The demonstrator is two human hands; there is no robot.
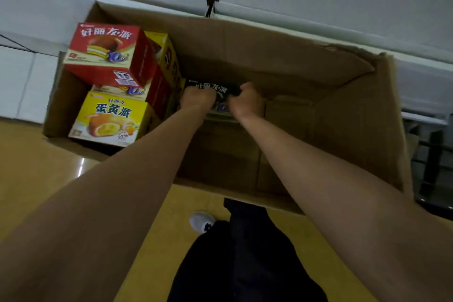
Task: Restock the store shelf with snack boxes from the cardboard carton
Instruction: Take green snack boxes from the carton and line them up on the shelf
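Carton: the cardboard carton (331,86) sits open on the yellow floor (36,179) against a pale wall, its right half bare down to the bottom.
Stack on the left: a red snack box (107,54) rides on top, a yellow snack box (110,120) lies lower and nearer, and more boxes stand on edge behind them.
Task's thing: a dark snack box (212,89) lies deep in the carton's middle, just right of the stack; its long axis seems to run left to right, though shadow hides most of it.
Left hand (197,99): fingers curled round the dark box's left end.
Right hand (246,100): fingers curled round its right end; both hands are equally near, one per end.
Key relation: the box lies directly under and between the hands, so the lift likely goes straight up, clear of the stack on the left.
Shelf: not in view.
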